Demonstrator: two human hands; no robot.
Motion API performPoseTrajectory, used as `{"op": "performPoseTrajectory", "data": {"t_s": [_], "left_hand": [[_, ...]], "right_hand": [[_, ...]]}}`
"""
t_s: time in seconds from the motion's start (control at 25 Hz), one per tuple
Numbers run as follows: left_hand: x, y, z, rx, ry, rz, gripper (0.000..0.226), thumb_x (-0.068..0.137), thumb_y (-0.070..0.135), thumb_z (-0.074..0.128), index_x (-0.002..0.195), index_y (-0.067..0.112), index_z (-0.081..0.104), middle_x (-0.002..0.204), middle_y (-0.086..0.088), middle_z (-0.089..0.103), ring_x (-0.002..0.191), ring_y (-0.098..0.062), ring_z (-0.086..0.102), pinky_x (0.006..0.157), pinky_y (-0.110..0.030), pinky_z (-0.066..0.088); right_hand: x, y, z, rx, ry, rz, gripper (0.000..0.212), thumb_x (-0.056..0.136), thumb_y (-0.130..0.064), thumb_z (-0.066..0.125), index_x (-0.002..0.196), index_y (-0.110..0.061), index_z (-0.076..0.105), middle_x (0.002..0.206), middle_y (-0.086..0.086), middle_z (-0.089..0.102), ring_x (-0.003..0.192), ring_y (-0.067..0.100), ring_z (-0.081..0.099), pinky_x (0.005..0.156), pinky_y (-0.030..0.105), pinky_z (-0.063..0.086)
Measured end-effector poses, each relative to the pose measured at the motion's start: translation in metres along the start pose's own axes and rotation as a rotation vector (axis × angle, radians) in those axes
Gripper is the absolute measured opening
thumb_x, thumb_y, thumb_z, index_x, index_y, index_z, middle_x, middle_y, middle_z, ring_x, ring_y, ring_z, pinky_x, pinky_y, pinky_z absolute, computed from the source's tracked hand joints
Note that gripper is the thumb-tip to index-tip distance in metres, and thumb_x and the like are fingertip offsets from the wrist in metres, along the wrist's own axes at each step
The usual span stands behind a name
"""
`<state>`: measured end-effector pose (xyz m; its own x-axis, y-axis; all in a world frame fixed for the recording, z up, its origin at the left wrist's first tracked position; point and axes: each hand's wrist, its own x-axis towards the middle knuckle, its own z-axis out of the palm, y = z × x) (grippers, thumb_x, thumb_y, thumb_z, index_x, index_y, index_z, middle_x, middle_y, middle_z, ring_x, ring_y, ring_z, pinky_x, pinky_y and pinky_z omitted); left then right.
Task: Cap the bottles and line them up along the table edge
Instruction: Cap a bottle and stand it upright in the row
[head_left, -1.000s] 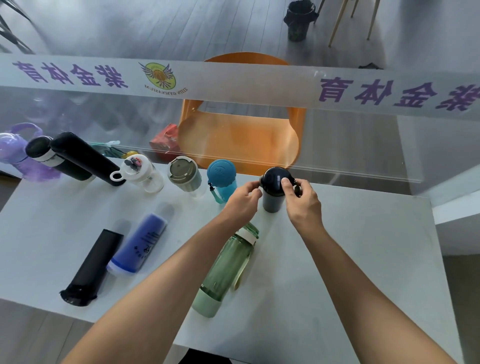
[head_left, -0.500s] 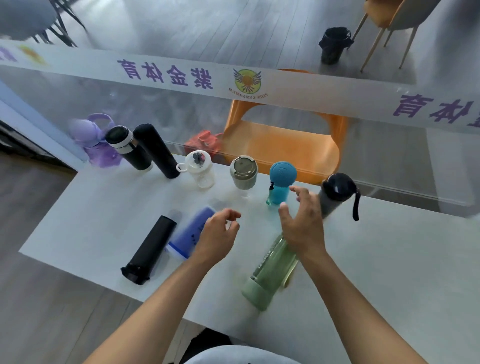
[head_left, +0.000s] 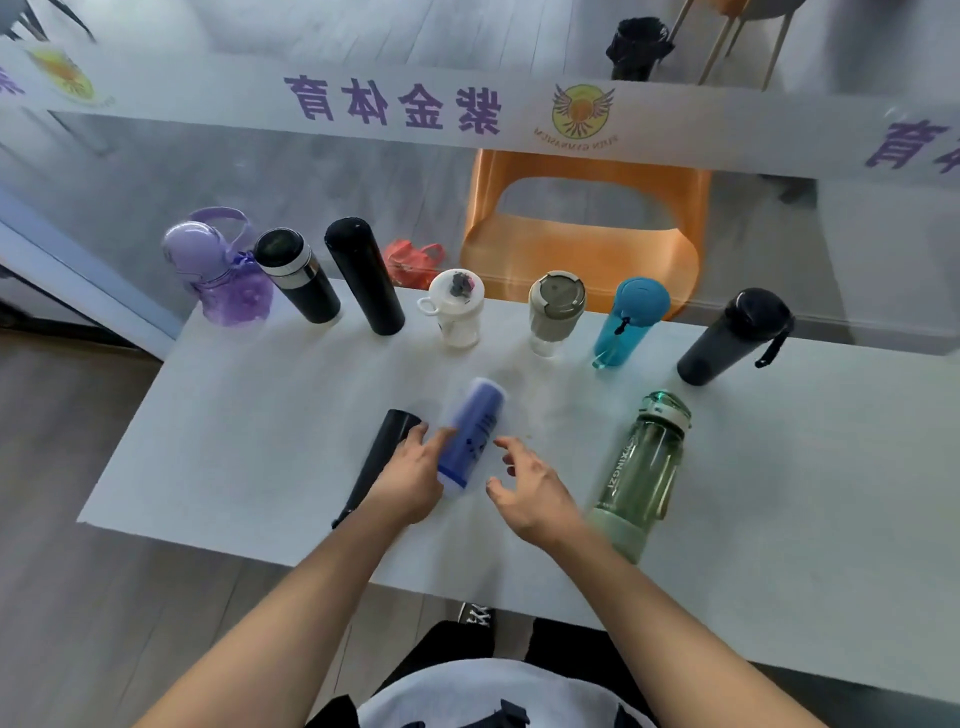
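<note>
Several capped bottles stand in a row along the far edge of the white table (head_left: 249, 426), from a purple bottle (head_left: 218, 270) at the left to a dark grey bottle (head_left: 732, 338) with a strap at the right. A blue bottle (head_left: 475, 426) lies on its side in the middle. My left hand (head_left: 413, 475) rests against its left side, fingers touching it. My right hand (head_left: 530, 486) hovers open just right of it, apart from it. A black bottle (head_left: 379, 457) lies left of my left hand, partly hidden. A green bottle (head_left: 641, 467) lies to the right.
An orange chair (head_left: 582, 244) stands behind a glass partition with a white banner (head_left: 395, 109) beyond the table. A red bag (head_left: 413, 262) lies on the floor by it. The near table edge runs just in front of my forearms.
Both hands have left the dark grey bottle, which now stands in the row, and have come back and left to the lying blue bottle. The camera has swung leftward.
</note>
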<state>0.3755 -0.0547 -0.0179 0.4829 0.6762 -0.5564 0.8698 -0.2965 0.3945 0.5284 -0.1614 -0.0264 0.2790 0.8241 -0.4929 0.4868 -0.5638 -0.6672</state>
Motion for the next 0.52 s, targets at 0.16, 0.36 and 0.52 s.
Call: {"op": "performPoseTrajectory", "data": {"t_s": [0.16, 0.36, 0.52], "left_hand": [[0.004, 0.0, 0.009, 0.0, 0.017, 0.06, 0.077, 0.085, 0.005, 0.059, 0.15, 0.028, 0.027, 0.148, -0.007, 0.038, 0.123, -0.027, 0.045, 0.105, -0.036, 0.042], [0.0, -0.002, 0.033, -0.037, -0.013, 0.129, 0.087, 0.086, 0.007, 0.063, 0.151, 0.043, 0.017, 0.136, -0.01, 0.042, 0.109, -0.026, 0.056, 0.095, -0.036, 0.051], [-0.003, -0.002, 0.037, -0.144, 0.065, 0.145, 0.071, 0.09, 0.021, 0.063, 0.147, 0.044, 0.026, 0.116, -0.005, 0.052, 0.098, -0.022, 0.06, 0.087, -0.031, 0.051]], "right_hand": [[0.002, 0.01, 0.027, 0.094, -0.091, 0.175, 0.074, 0.092, -0.033, 0.059, 0.156, -0.029, 0.022, 0.154, 0.005, 0.046, 0.139, 0.024, 0.048, 0.113, 0.036, 0.039], [0.007, 0.025, 0.043, 0.243, -0.14, 0.229, 0.079, 0.091, -0.02, 0.062, 0.157, -0.027, 0.02, 0.159, -0.001, 0.04, 0.143, 0.021, 0.043, 0.116, 0.036, 0.037], [-0.001, 0.032, 0.048, 0.361, 0.003, 0.198, 0.074, 0.087, -0.017, 0.068, 0.152, -0.03, 0.035, 0.147, -0.004, 0.055, 0.138, 0.015, 0.049, 0.113, 0.031, 0.039]]}}
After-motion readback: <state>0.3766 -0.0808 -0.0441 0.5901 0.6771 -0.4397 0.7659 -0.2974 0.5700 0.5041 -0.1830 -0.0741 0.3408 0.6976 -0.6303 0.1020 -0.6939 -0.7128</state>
